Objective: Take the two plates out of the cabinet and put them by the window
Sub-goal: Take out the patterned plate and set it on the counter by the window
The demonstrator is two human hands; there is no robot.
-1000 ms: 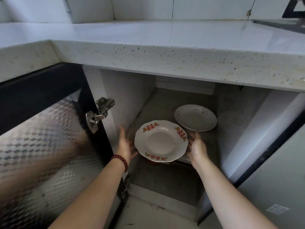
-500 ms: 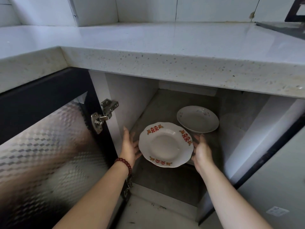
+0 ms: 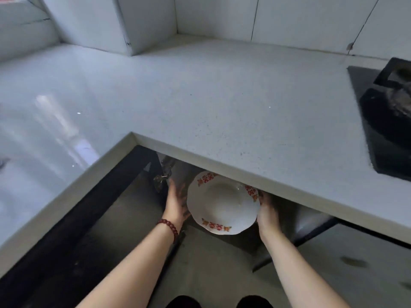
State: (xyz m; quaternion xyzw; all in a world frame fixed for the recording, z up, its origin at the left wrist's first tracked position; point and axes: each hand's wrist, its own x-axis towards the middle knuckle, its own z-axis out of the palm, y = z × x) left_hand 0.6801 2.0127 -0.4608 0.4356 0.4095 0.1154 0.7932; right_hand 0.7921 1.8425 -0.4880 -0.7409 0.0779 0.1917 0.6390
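A white plate with red and orange rim marks (image 3: pixel 222 204) hangs just below the front edge of the countertop, at the mouth of the open cabinet. My left hand (image 3: pixel 178 203) grips its left rim and my right hand (image 3: pixel 266 212) grips its right rim. The plate's far edge is tucked under the counter lip. The second, plain white plate is hidden under the counter. A window sill (image 3: pixel 20 32) shows at the far left top.
The pale speckled countertop (image 3: pixel 200 96) runs in an L towards the window. A black gas stove (image 3: pixel 387 116) sits at the right. The open cabinet door (image 3: pixel 66 252) stands at my left. My shoes (image 3: pixel 218 302) show at the bottom edge.
Both hands closed on the patterned plate and drew it out of the cabinet towards me. The view rose, so the countertop now hides the cabinet's inside and the second plate.
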